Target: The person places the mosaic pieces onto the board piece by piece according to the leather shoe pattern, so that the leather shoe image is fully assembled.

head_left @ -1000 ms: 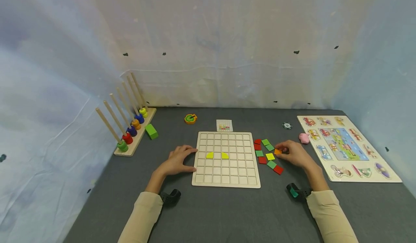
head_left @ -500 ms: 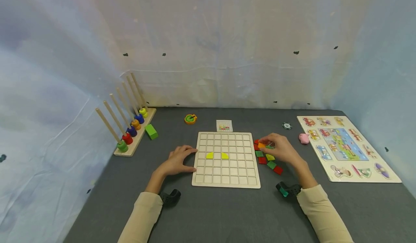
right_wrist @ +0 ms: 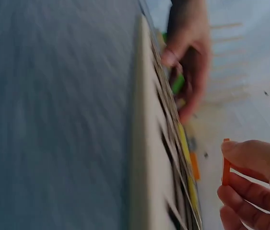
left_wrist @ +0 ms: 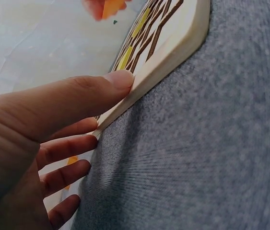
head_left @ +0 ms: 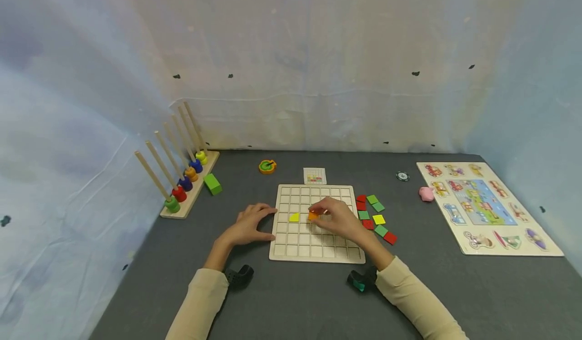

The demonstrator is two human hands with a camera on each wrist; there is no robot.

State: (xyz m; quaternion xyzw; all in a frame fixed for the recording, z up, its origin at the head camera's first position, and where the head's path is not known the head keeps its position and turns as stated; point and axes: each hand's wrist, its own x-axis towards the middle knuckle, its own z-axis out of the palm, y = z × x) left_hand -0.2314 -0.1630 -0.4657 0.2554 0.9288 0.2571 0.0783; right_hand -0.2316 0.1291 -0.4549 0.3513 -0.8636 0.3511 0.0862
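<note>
A wooden grid board (head_left: pixel 318 251) lies in the middle of the grey table. One yellow tile (head_left: pixel 294 217) shows in it. My right hand (head_left: pixel 325 214) pinches an orange tile (head_left: pixel 312 215) just over the board, beside the yellow one. In the right wrist view the orange tile (right_wrist: pixel 226 165) stands on edge between my thumb and fingers, above the board (right_wrist: pixel 144 158). My left hand (head_left: pixel 254 224) rests against the board's left edge, with the thumb (left_wrist: pixel 120 79) touching the board's side (left_wrist: pixel 173 48). Several loose red, green and yellow tiles (head_left: pixel 379 219) lie right of the board.
A peg rack with coloured rings (head_left: pixel 182 183) and a green block (head_left: pixel 212 184) stand at the left. A small pattern card (head_left: pixel 314 176) and an orange-green ring (head_left: pixel 267 166) lie behind the board. A dark disc (head_left: pixel 402 176), a pink piece (head_left: pixel 426 194) and a picture puzzle (head_left: pixel 486 206) are at the right.
My right hand picked the orange tile from the loose pile and carried it left over the board, next to the yellow tile. The left hand stayed still.
</note>
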